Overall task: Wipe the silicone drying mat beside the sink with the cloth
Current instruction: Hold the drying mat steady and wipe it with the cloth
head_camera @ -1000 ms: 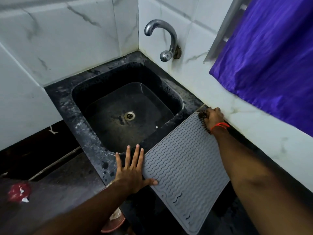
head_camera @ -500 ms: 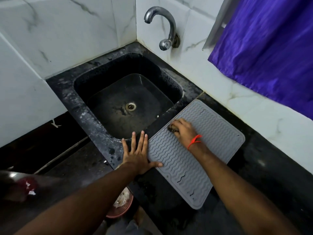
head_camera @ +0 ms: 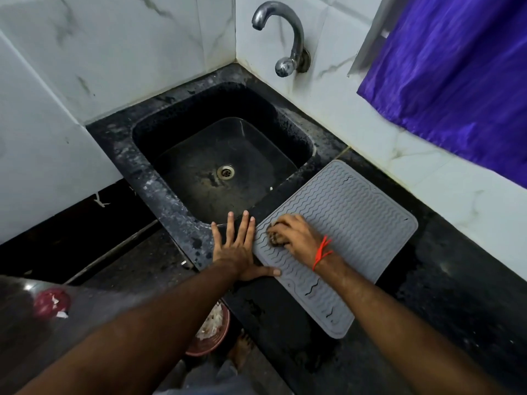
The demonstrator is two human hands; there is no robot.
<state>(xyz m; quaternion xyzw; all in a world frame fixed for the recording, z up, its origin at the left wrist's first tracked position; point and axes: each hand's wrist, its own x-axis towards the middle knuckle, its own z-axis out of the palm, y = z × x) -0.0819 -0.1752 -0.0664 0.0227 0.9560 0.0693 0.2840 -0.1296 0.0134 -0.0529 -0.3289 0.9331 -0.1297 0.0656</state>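
A grey silicone drying mat (head_camera: 350, 220) with wavy ridges lies on the black counter to the right of the sink (head_camera: 285, 129). My right hand (head_camera: 296, 238), with a red thread at the wrist, presses a small dark cloth (head_camera: 274, 238) onto the mat's left part; most of the cloth is hidden under the fingers. My left hand (head_camera: 238, 246) lies flat with spread fingers on the counter at the mat's left edge, its thumb resting on the mat's corner.
A curved metal tap (head_camera: 285, 32) sticks out of the marble wall above the sink. A purple curtain (head_camera: 456, 72) hangs at the upper right. Below the counter's front edge stands a reddish bowl (head_camera: 214, 334) with scraps. The black counter (head_camera: 456, 280) continues to the right.
My right hand slid with the cloth from the mat's far corner by the wall to its near left part. My left hand stayed flat at the mat's edge.
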